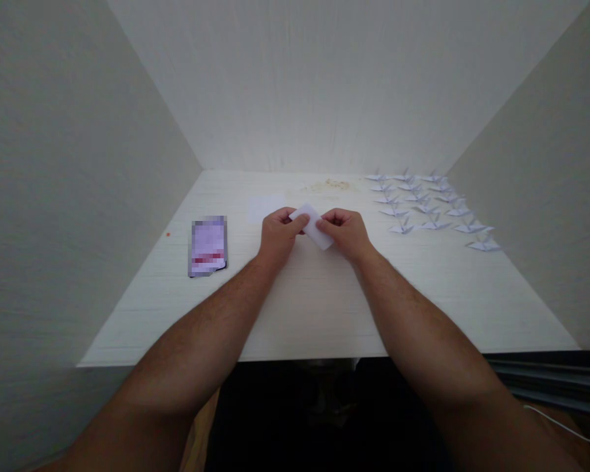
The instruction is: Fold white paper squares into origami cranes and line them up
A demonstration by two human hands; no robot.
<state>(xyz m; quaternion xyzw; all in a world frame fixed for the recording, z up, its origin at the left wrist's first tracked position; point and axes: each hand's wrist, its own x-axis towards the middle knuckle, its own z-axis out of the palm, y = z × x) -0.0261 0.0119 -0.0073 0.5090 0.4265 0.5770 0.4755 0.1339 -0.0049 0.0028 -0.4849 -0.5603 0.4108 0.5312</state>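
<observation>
A small folded piece of white paper (313, 225) sits between my two hands, just above the white table (314, 308). My left hand (278, 233) pinches its left end with thumb and fingers closed. My right hand (345, 232) grips the right end, fingers curled round the edge. Both forearms reach in from the near edge.
Several folded white paper cranes (425, 206) stand in rows at the back right. A phone (208, 246) lies flat at the left. A flat white sheet (265, 206) lies behind my left hand. White walls close in the left, right and back. A white cable (565, 426) runs at lower right.
</observation>
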